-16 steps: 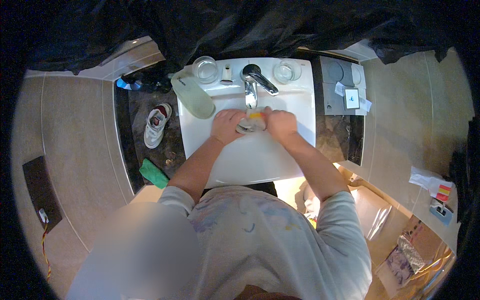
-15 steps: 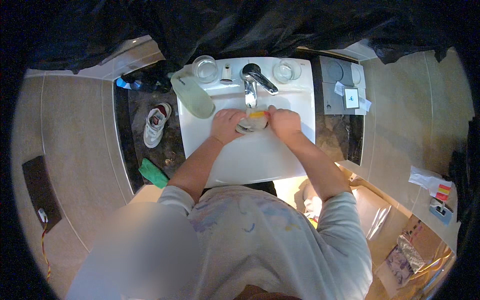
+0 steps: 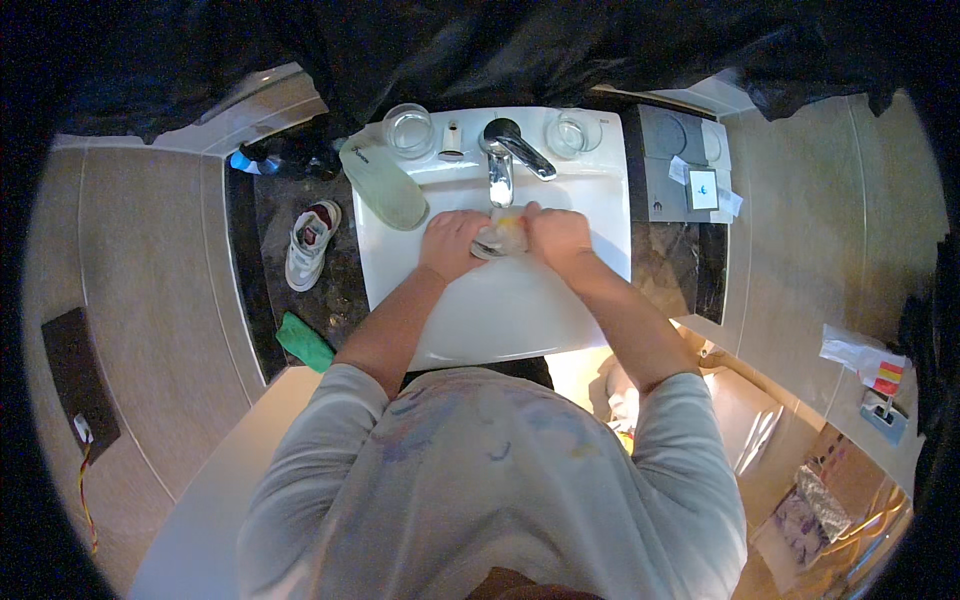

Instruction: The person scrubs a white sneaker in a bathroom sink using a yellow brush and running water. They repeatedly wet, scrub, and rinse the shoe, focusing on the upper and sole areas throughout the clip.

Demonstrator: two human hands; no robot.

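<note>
Both my hands are over the white sink point(image 3: 500, 310), just below the tap point(image 3: 500, 180). Under the spout, between them, is a small whitish, rounded thing point(image 3: 495, 240) with a darker lower edge; blur and fingers hide its kind. My left hand point(image 3: 453, 243) is curled round its left side. My right hand point(image 3: 557, 238) is closed at its right side, where a yellow patch shows near the fingertips; what those fingers grip cannot be made out. A pale green shoe insole point(image 3: 385, 187) lies across the sink's left rim, next to my left hand.
Two clear glasses point(image 3: 408, 131) stand on the sink's back ledge, one each side of the tap. On the dark counter at left are a white sneaker point(image 3: 312, 245) and a green cloth point(image 3: 304, 342). A grey box point(image 3: 670, 195) lies at right. Black sheeting point(image 3: 480, 60) hangs behind.
My right hand has moved a little left, closer to my left hand, over the whitish thing. The yellow and red piece by its fingers shows less now.
</note>
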